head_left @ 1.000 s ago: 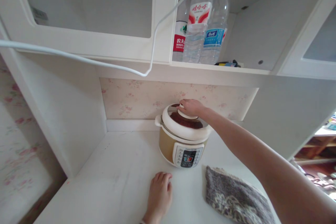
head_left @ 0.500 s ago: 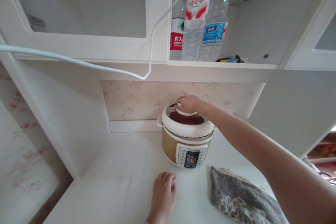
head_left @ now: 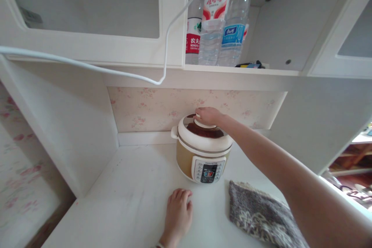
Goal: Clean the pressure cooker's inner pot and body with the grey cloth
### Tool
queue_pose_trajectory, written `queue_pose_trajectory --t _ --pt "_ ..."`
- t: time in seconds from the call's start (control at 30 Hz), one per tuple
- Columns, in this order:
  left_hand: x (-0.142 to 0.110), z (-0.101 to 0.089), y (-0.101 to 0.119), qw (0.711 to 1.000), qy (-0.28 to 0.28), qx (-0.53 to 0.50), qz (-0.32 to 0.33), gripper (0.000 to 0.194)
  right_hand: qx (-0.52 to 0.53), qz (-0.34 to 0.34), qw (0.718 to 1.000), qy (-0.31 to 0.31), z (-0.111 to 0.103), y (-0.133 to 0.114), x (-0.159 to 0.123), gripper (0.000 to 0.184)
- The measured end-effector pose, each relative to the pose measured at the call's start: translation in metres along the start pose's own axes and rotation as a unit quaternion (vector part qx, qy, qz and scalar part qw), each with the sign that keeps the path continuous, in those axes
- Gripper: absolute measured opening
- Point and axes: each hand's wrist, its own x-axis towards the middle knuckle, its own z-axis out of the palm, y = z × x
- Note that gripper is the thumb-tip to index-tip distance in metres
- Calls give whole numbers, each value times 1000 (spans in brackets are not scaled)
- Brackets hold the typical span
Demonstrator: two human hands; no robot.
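My right hand is closed on the knob of the lid, which is white with a dark brown see-through middle. The lid rests on an electric pressure cooker with a gold body and a front control panel. Part of the knob is hidden by my fingers. In front of the cooker, my left hand rests on the white counter, fingers loosely bent and the thumb a little apart, holding nothing. A grey-and-cream knitted cloth lies right of it, partly beneath my right forearm.
Several plastic bottles stand on the open shelf above the cooker. A white cable hangs across the view before the cabinet. Side panels flank the counter, and floral wallpaper covers the back wall.
The lid now sits lower and more evenly on the cooker; the gap at its right edge has narrowed. My right hand keeps its hold. The view has shifted slightly.
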Motion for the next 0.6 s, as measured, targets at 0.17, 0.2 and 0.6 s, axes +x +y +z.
queue_pose_trajectory --t 0.17,0.2,0.6 --pt "0 -1 2 1000 4 -6 3 29 -1 -6 1000 2 -2 -2 -4 41" --pt "0 -1 2 1000 6 -8 4 29 -1 -6 1000 1 -2 -2 -4 41" --pt "4 0 2 1000 4 -12 -11 24 14 14 1000 -18 1 -8 14 37"
